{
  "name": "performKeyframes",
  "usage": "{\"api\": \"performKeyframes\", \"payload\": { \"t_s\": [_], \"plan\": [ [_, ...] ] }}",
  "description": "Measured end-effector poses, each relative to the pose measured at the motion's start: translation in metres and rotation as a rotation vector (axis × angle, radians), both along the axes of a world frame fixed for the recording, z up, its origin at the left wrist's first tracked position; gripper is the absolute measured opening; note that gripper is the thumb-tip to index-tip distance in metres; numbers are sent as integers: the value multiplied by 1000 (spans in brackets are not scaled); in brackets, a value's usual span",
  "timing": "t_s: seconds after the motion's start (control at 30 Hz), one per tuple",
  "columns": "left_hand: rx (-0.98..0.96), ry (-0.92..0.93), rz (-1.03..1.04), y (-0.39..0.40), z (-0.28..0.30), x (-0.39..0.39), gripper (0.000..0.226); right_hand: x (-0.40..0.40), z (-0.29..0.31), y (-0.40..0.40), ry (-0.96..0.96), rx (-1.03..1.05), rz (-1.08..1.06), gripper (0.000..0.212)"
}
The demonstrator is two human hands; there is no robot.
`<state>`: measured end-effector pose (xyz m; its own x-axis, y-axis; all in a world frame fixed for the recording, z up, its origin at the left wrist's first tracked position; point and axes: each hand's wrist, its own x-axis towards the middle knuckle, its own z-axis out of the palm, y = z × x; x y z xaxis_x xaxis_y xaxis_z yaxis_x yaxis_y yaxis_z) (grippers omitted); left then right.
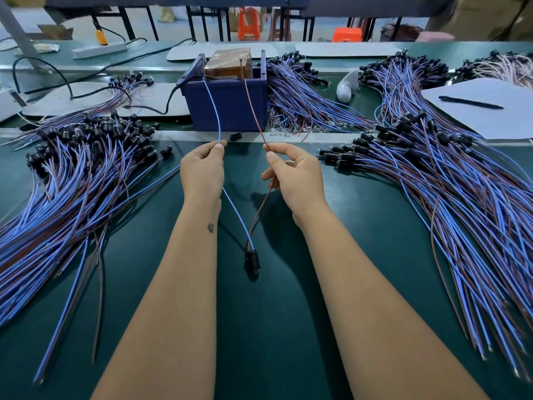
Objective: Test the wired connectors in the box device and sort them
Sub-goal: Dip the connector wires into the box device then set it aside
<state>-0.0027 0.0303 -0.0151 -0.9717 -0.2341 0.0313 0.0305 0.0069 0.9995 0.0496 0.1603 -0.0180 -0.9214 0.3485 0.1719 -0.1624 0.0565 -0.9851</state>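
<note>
My left hand pinches a blue wire and my right hand pinches a brown wire. Both wires run up into the blue box device at the back centre. Below my hands the two wires join at one black connector, which hangs between my forearms just above the green mat. A brown block sits inside the box.
Large piles of blue and brown wired connectors lie at the left, at the right and behind the box. A white sheet with a black pen lies at the back right. Black cables and a power strip are at the back left.
</note>
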Motion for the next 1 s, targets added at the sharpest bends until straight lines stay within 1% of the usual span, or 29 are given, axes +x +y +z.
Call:
{"api": "performKeyframes", "payload": {
  "t_s": [0.27,0.4,0.57,1.0],
  "plan": [
    [-10,-6,15,0,0,0,20,1,1,0,-7,-7,3,16],
    [11,15,20,2,-2,1,19,2,1,-1,-7,-3,6,17],
    [28,-2,37,2,-2,-2,21,1,1,-2,-5,8,2,15],
    [-1,-46,-17,-3,1,-11,18,2,2,-1,3,-25,-3,17]
  ]
}}
